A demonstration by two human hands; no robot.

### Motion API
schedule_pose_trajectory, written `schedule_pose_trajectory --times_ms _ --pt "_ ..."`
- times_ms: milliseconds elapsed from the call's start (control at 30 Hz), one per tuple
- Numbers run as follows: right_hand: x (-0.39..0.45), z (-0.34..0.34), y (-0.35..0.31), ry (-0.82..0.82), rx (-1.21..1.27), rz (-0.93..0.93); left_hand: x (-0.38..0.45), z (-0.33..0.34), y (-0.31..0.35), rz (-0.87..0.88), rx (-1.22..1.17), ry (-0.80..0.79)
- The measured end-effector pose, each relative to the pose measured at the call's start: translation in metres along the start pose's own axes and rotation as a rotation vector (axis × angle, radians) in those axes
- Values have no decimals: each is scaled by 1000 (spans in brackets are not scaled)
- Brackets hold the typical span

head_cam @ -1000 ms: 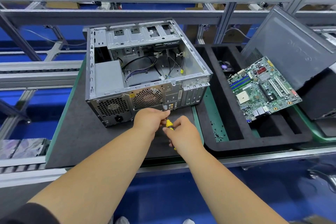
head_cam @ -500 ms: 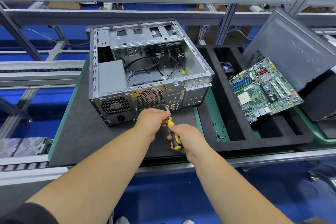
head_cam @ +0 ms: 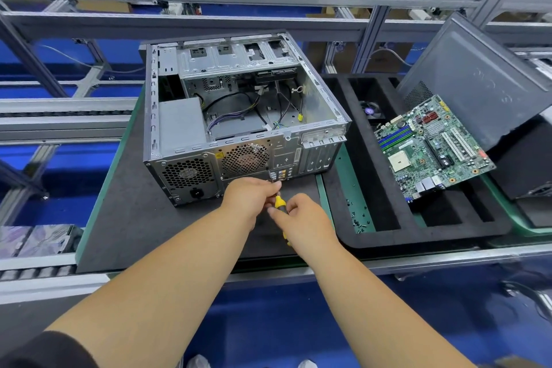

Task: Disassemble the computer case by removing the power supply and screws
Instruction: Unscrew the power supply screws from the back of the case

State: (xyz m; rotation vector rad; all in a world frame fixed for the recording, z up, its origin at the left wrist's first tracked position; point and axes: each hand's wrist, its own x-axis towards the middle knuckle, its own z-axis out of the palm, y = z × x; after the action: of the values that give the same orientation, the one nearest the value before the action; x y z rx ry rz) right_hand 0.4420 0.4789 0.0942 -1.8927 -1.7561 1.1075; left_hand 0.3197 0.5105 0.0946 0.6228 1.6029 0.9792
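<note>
An open grey computer case [head_cam: 316,92] lies on its side on a dark mat, rear panel facing me. The grey power supply [head_cam: 180,124] sits in its left corner, with a fan grille and socket at the rear. My right hand [head_cam: 301,218] grips the yellow-and-black screwdriver [head_cam: 280,202], whose shaft points up at the rear panel below the round fan grille [head_cam: 245,160]. My left hand [head_cam: 251,197] pinches the shaft near the tip. The tip and any screw there are hidden by my fingers.
A black foam tray [head_cam: 367,236] to the right holds a green motherboard [head_cam: 430,146], a small fan [head_cam: 370,110] and several loose screws [head_cam: 357,218]. A grey side panel [head_cam: 478,75] leans at the far right. Aluminium frame rails run behind; a conveyor edge lies in front.
My right hand has rotated on the screwdriver handle and now covers more of it. My left hand stays on the shaft at the rear panel. The case has not moved.
</note>
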Motion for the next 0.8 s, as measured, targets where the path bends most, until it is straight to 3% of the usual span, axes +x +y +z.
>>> schedule_pose_trajectory --times_ms 133,200,333,533,800 --pt "0 -5 1 -304 642 356 -2 -1 0 5 -41 -36" --pt "2 -4 5 -333 739 416 -2 -1 0 -1 -60 -40" --pt "4 -3 6 -260 619 399 -3 -2 -1 -17 -108 -75" --pt "-4 -4 5 -103 411 178 -1 0 2 -75 -77 -93" --pt "-5 -1 -5 132 -152 13 3 1 1 -65 13 -35"
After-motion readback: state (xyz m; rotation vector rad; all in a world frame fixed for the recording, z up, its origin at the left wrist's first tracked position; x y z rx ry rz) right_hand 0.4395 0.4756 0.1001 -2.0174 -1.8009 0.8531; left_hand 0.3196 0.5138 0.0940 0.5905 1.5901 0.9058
